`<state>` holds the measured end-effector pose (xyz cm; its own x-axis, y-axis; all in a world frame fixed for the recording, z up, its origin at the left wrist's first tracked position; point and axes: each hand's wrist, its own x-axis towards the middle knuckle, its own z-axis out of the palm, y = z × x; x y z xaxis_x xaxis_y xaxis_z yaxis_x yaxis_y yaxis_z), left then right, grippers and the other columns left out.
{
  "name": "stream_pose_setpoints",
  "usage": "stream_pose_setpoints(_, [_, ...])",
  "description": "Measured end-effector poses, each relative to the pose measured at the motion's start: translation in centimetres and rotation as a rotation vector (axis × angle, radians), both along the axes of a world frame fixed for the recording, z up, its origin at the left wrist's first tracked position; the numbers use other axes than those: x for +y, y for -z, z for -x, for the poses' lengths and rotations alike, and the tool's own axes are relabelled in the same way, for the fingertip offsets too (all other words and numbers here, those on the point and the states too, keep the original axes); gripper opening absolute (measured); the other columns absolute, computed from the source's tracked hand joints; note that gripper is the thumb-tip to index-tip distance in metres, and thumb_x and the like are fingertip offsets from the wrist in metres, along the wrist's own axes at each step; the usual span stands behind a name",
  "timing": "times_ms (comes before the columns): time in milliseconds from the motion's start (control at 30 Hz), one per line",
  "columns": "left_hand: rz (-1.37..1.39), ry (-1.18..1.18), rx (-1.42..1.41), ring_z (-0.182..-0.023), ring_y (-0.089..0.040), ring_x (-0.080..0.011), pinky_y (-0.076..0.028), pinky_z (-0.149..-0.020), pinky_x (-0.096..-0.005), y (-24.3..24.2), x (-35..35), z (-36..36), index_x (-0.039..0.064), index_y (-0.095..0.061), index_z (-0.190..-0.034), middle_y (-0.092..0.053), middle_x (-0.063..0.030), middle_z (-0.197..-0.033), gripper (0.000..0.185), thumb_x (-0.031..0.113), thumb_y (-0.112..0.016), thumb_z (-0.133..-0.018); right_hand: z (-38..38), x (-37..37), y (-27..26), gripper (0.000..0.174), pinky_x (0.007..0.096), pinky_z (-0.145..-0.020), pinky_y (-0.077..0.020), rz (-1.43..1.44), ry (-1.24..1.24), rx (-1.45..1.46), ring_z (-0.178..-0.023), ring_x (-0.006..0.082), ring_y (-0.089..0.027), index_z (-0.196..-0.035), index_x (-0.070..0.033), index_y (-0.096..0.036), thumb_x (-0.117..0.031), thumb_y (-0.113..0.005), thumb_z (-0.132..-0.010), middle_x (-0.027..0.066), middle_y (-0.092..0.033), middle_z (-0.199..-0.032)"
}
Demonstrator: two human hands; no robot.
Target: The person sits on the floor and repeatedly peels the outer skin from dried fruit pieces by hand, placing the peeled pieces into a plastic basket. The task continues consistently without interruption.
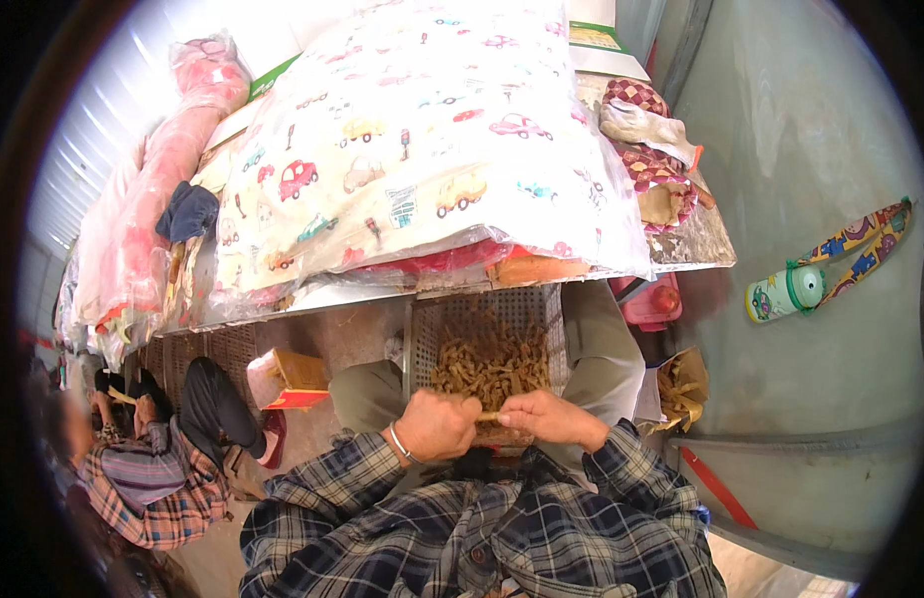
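A short, yellowish-brown stick-like piece (489, 416), possibly a dried root, spans the small gap between my two hands. My left hand (436, 426), with a bracelet at the wrist, is closed in a fist around one end. The thumb and fingers of my right hand (552, 420) pinch the other end. Just beyond my hands, between my knees, sits a grey perforated plastic crate (424, 336). Many similar brown pieces (492, 366) lie heaped in it. My fingers hide most of the held piece.
Ahead, a plastic-wrapped, car-printed quilt (387, 164) covers much of the table (709, 232). A cardboard box (301, 374) stands left of my knee; an open bag of brown pieces (682, 389) is at right. A child's strapped bottle (783, 293) lies farther right. Another person (155, 463) sits at left.
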<state>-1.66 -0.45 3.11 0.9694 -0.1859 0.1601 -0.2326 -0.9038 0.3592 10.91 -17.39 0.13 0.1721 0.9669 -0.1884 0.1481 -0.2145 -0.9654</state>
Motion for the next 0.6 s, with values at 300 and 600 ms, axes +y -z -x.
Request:
stream_pose_setpoints(300, [-0.270,-0.258,-0.278,-0.044,-0.049,-0.0225,-0.039,-0.040,-0.0349,-5.4,2.6,-6.4,0.006,-0.044,-0.064,-0.046,-0.0077,-0.053,0.013,0.014,-0.054,-0.066,-6.4,2.8,-7.9,0.019,0.0343,-0.051,-0.0384,-0.228,0.212,-0.421,-0.054,0.0284,-0.049,-0.083,-0.003,-0.051,-0.022,-0.047,-0.085,0.0134,-0.048,-0.061])
stream_pose_setpoints(600, [0.148,-0.409,0.073,-0.064,-0.058,-0.0310,-0.046,-0.057,-0.0382,3.7,1.5,-4.5,0.004,-0.049,-0.099,-0.057,-0.0151,-0.072,0.034,0.032,-0.053,-0.079,-3.2,4.1,4.4,0.024,0.0183,-0.055,-0.0368,-0.211,0.600,0.388,-0.061,0.0051,-0.043,-0.109,-0.003,-0.049,-0.016,-0.048,-0.088,-0.0024,-0.049,-0.072])
